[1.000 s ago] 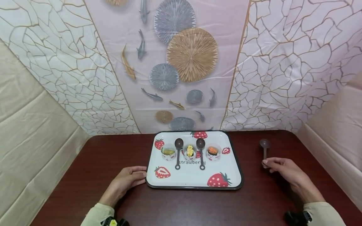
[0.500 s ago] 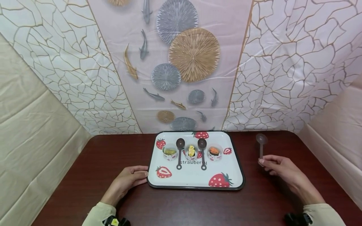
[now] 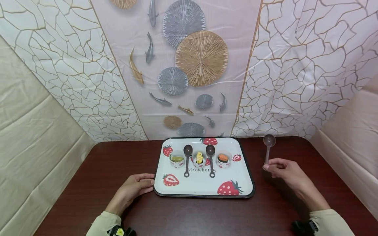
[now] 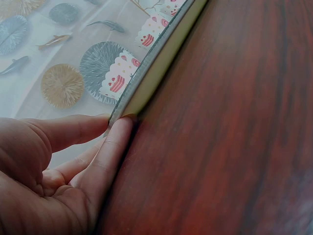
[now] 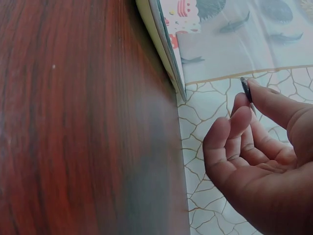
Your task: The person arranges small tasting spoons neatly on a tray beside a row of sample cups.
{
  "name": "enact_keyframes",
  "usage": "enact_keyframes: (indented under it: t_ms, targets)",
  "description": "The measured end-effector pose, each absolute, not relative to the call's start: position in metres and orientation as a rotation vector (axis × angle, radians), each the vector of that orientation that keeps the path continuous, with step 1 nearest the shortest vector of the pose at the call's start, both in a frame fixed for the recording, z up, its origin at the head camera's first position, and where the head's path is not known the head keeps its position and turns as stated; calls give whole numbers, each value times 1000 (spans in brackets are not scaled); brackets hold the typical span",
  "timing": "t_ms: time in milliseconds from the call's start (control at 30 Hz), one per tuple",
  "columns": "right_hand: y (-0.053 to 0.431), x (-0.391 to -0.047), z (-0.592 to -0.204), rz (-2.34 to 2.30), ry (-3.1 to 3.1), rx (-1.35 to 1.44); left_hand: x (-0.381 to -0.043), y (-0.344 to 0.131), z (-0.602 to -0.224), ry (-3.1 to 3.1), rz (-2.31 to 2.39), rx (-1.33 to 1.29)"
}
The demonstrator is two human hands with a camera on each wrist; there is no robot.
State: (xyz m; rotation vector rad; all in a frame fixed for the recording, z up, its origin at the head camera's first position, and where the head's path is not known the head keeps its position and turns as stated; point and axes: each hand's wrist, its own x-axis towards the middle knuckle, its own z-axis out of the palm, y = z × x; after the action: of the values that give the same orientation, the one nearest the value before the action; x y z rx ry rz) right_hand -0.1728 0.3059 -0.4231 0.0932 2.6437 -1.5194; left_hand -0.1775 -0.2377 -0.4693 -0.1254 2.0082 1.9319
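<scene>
My right hand pinches the handle end of a dark, see-through spoon over the table's right side, bowl pointing away. In the right wrist view, thumb and fingertips close on the dark handle tip. My left hand grips the left edge of a white strawberry-print tray, thumb and fingers at its rim. Two more dark spoons, left and right, lie on the tray among three small printed cups of sushi: green-topped, yellow-topped and orange-topped.
The tray lies on a dark red-brown wooden table. Behind the table hangs a patterned cloth, and padded beige panels, left and right, flank it.
My right hand has lifted the spoon off the table and moved it slightly left, its bowl rising. The left hand stays at the tray's edge, and the tray's contents look unchanged.
</scene>
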Motion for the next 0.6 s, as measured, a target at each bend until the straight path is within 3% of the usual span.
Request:
enact_keyframes:
  t_ms: [600]
  targets:
    - [286, -183, -427, -1682, 2477, -2, -179, -238, -470, 2017, 1920, -114]
